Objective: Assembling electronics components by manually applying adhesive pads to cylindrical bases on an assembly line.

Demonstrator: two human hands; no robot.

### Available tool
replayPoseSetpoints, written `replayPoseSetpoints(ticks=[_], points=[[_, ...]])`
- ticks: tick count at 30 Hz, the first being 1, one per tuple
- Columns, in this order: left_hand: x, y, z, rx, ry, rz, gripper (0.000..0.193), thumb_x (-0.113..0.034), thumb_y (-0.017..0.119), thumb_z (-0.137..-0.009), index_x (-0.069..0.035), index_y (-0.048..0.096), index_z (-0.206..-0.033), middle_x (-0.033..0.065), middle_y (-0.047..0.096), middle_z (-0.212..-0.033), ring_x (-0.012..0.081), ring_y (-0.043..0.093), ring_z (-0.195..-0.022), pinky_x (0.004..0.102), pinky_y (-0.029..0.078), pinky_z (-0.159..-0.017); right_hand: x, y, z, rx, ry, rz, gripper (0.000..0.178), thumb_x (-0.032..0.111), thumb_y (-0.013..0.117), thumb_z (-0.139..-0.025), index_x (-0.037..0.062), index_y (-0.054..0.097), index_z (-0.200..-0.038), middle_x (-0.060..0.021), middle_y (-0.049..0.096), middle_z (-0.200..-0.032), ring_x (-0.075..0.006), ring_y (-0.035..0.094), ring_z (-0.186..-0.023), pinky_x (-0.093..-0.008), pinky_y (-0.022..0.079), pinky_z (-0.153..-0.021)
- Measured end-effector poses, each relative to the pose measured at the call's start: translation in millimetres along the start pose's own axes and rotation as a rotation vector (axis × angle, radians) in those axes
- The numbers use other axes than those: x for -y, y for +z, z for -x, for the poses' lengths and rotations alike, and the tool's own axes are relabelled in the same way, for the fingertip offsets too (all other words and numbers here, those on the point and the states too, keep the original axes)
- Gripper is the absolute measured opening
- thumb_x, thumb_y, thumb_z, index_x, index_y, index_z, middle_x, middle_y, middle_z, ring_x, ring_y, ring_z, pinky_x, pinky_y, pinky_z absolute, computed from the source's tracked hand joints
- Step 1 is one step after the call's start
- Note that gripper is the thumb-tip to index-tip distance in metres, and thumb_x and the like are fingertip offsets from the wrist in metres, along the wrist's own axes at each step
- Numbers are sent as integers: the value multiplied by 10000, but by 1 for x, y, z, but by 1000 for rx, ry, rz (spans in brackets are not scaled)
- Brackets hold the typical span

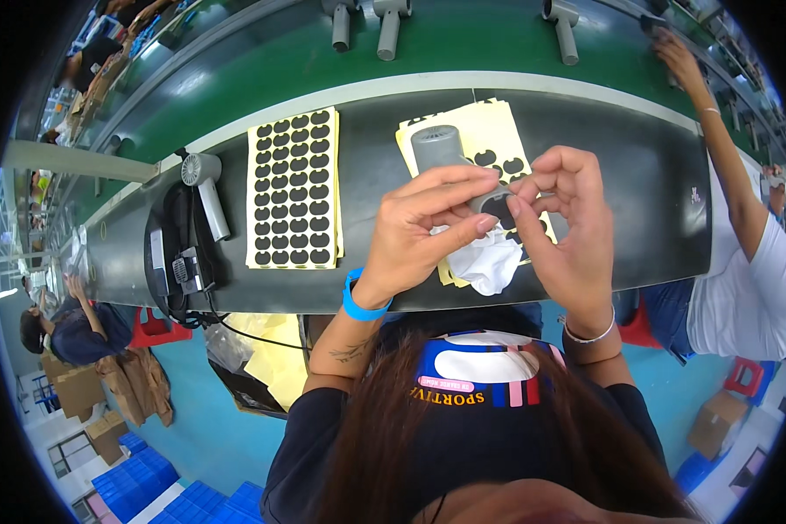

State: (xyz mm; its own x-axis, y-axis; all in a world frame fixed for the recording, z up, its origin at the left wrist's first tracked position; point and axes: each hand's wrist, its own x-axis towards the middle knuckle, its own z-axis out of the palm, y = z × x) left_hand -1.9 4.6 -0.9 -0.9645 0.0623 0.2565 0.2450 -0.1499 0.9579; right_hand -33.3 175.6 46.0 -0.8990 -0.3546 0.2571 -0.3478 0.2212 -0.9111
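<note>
My left hand [419, 223] holds a grey hair dryer [437, 148], its round vented end pointing away from me. At the dryer's near end is a dark sticker [496, 208] with a rounded outline. The thumb and forefinger of my right hand [572, 223] are pinched at the sticker's right edge. Beneath both hands lie a crumpled white cloth [485, 262] and yellow sheets [489, 122] with black stickers, partly hidden. Left of my hands, a fuller stack of sticker sheets [293, 188] lies flat on the black table [375, 127].
Another grey hair dryer [205, 196] lies at the left beside a black bag-like item [166, 236] with a cable. Beyond the table, a green conveyor [472, 44] carries more dryers. Co-workers sit on both sides; one's hand [672, 57] reaches over the belt. A box of yellow paper [275, 362] stands below.
</note>
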Motion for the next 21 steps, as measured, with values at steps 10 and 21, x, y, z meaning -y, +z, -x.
replayPoseSetpoints(ticks=[10, 21], points=[[-5, -15, 4, -113, 16, 77, 311, 46, 608, -849, 41, 594, -1160, 153, 574, -1204, 144, 649, -836, 245, 558, -717, -17, -8, -26, 187, -90, 167, 461, -38, 683, -741, 10, 495, -1160, -102, 580, -1059, -144, 615, -832, -256, 473, -620], [-15, -32, 1, -275, 45, -139, 158, -15, 646, -838, 13, 668, -992, 88, 638, -1023, 72, 582, -631, 163, 466, -506, -33, 61, -44, 335, -309, 290, 433, -49, 644, -697, 40, 491, -1093, -121, 555, -1072, -361, 608, -850, -413, 514, -673]])
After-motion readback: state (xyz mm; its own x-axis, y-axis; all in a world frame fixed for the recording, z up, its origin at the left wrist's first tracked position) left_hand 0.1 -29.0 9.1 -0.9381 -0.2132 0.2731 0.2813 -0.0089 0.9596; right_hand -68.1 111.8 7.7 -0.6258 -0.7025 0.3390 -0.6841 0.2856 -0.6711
